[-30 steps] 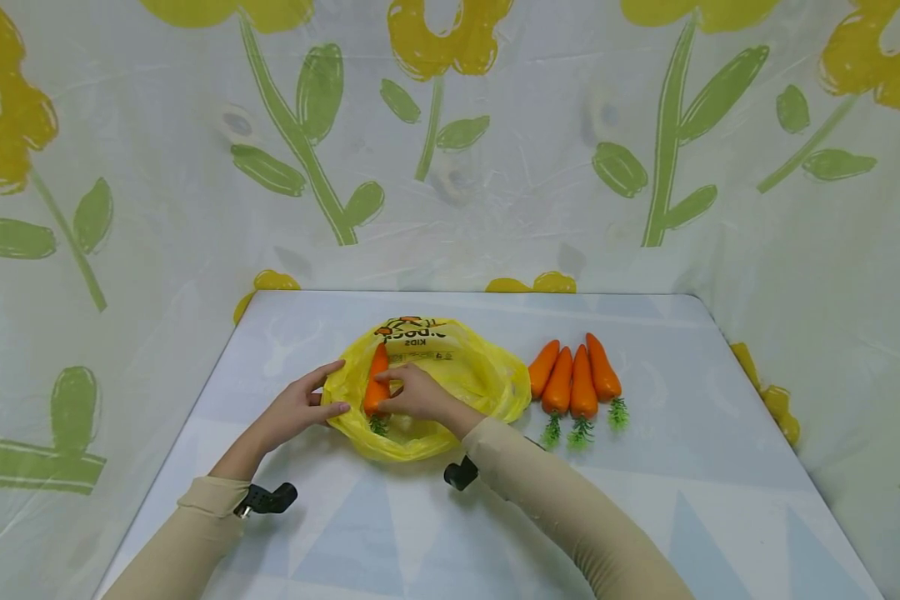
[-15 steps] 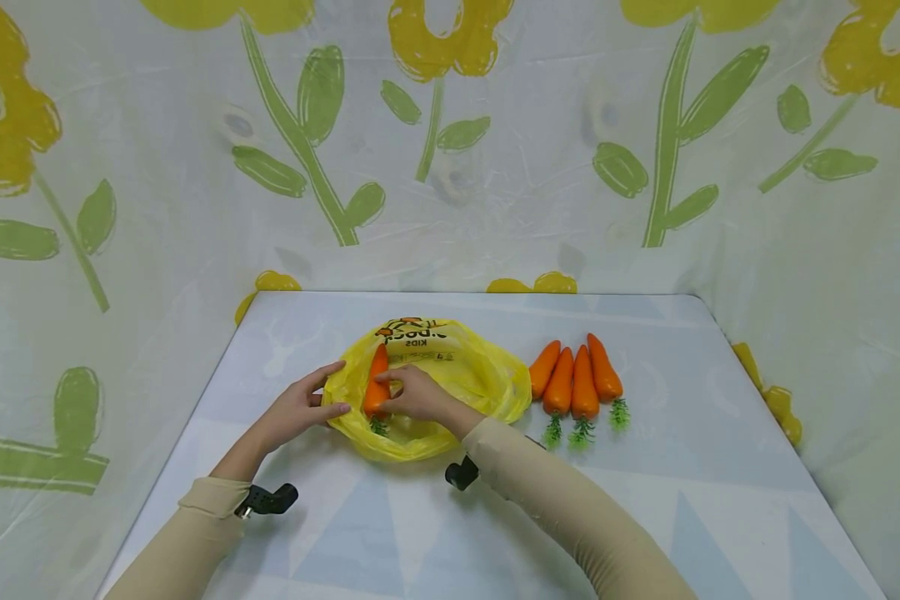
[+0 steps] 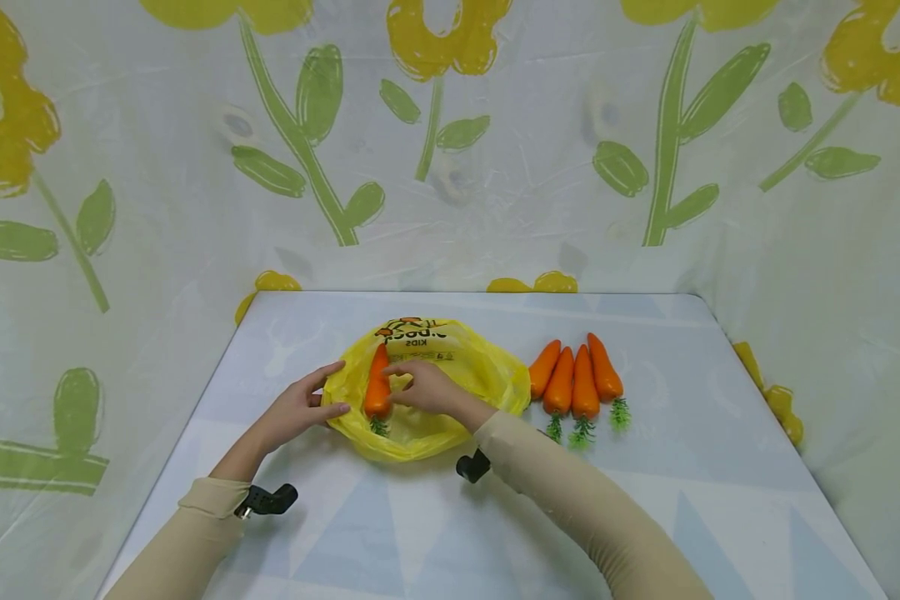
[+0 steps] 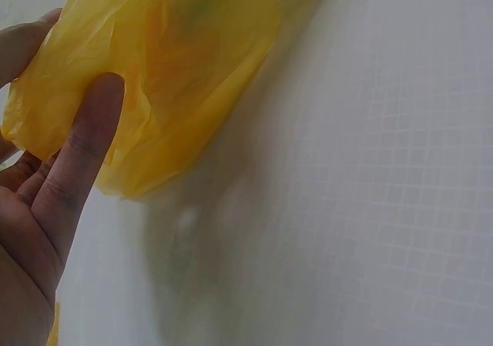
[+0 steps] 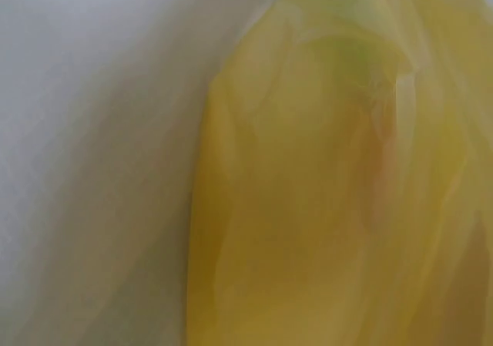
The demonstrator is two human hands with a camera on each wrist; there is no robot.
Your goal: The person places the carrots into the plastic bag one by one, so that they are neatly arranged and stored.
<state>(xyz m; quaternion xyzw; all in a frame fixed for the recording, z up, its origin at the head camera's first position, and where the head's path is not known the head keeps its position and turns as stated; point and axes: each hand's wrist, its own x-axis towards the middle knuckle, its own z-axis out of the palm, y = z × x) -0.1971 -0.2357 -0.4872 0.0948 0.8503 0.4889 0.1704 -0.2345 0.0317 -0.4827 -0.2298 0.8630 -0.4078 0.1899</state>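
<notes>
A yellow plastic bag (image 3: 487,375) lies with its mouth spread wide, left of the table's middle. Inside, against its left side, rests an orange toy carrot (image 3: 377,392) with a green leafy top toward me. My left hand (image 3: 292,408) grips the bag's left edge; in the left wrist view its thumb (image 4: 85,138) presses the plastic from outside. My right hand (image 3: 427,387) is over the bag's opening, fingers spread apart just right of the carrot. The right wrist view is filled mostly by the bag's yellow side (image 5: 308,207), which hides that hand.
Several more toy carrots (image 3: 583,387) lie side by side right of the bag, leafy tops toward me. The white table (image 3: 682,433) ends at a flower-printed curtain (image 3: 525,167) at the back and sides.
My right hand has let go of the carrot and shifted slightly right, its fingers parting. The carrot stays in the bag. My left hand has not moved.
</notes>
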